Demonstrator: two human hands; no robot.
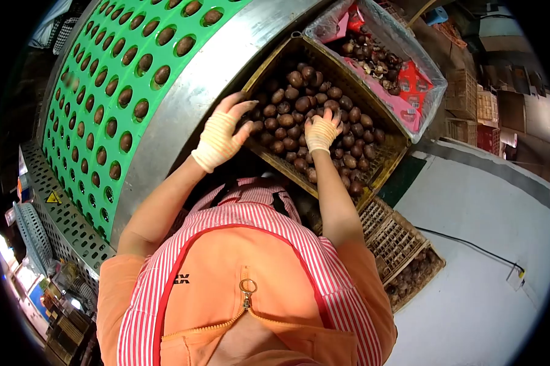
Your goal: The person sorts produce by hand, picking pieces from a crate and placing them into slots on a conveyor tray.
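Note:
Both hands wear pale striped gloves that leave the fingertips bare. My left hand [223, 132] is over the left edge of a yellow-brown crate [389, 169], its fingers apart and curved, with nothing visible held. Inside the crate lie several round brown fruits or nuts [285, 120]. My right hand [323, 130] reaches down onto them near the middle, fingers spread and touching the pile. To the left, a green panel [106, 97] holds brown pieces of the same kind in rows of round holes.
A curved metal rim [183, 97] runs between the green panel and the crate. Behind the crate is a plastic-lined bin [426, 108] with red wrappers and broken pieces. A wicker-like crate [403, 244] stands at lower right, and a black cable [470, 244] crosses the pale surface.

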